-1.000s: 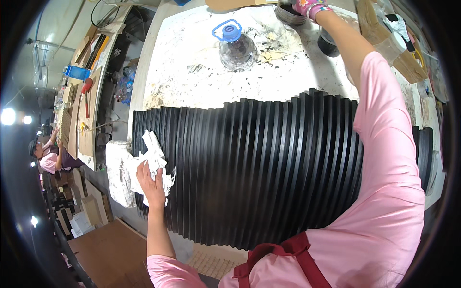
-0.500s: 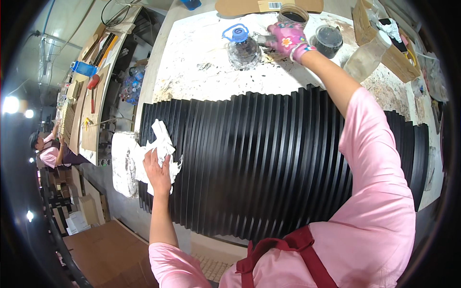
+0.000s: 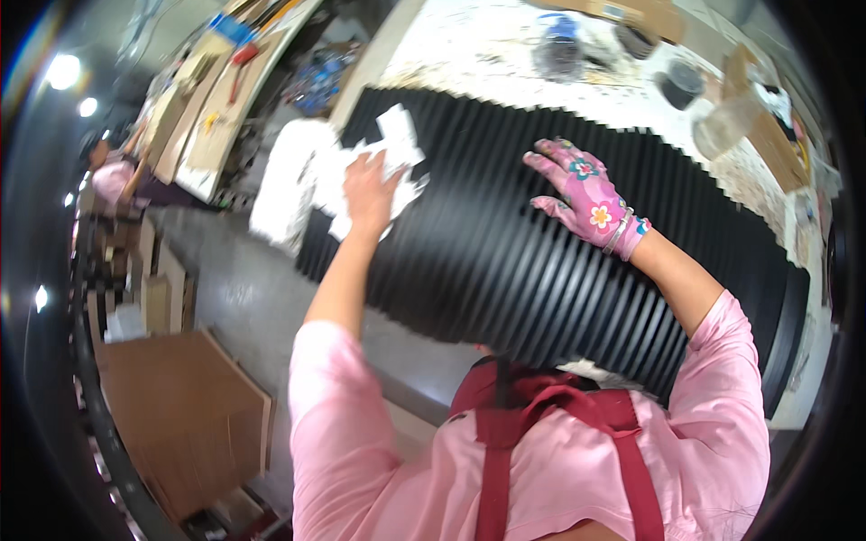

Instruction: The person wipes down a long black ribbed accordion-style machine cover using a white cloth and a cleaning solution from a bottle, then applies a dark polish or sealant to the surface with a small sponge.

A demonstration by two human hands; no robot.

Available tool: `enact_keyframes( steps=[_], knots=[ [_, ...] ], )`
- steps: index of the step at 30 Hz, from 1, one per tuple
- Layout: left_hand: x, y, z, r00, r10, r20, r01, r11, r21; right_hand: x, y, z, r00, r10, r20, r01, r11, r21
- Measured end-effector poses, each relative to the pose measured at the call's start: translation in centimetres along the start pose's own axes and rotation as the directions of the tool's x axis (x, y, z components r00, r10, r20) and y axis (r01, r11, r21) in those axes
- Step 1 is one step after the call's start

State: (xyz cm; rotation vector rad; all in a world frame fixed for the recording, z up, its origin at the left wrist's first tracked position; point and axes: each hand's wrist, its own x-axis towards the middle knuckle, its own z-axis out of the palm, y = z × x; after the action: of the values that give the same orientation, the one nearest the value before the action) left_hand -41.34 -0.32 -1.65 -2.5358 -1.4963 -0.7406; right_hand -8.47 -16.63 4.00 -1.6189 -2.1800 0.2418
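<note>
A wide row of long black ribbed strips [image 3: 505, 234] lies side by side across the table. My bare left hand [image 3: 370, 194] is at the strips' left end, its fingers bent over a crumpled white rag [image 3: 397, 135] and gripping it. Under and beside the rag sits a white padded bundle [image 3: 287, 185], hanging at the table's left edge. Above the middle of the strips is my right hand [image 3: 586, 194] in a pink flowered glove, fingers spread and nothing held. Whether its palm touches the strips cannot be made out.
Behind the strips stand a blue-capped jug [image 3: 557, 54], an open jar [image 3: 636, 41], a dark lidded tub [image 3: 681, 84] and a cloudy plastic bottle [image 3: 722, 128]. A cardboard box [image 3: 776, 144] is at far right. A co-worker [image 3: 113, 171] stands at a bench on the left.
My right hand has come back from the jug and jar to over the strips, its fingers now spread. My left hand stays on the rag. The whole view has shifted and turned.
</note>
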Motion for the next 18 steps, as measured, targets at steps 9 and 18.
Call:
enact_keyframes(
  steps=[9, 18],
  knots=[
    [-8.0, -0.2, -14.4, 0.912, 0.001, 0.41, 0.239, 0.811, -0.534, 0.3, -5.1, 4.3, 0.998, 0.002, -0.066, 0.0, 0.999, 0.033],
    [-17.9, 5.5, -17.0, 0.927, 0.007, 0.375, 0.325, 0.487, -0.811, -0.3, -21.4, 8.2, 0.877, 0.113, 0.466, -0.423, -0.277, 0.863]
  ],
)
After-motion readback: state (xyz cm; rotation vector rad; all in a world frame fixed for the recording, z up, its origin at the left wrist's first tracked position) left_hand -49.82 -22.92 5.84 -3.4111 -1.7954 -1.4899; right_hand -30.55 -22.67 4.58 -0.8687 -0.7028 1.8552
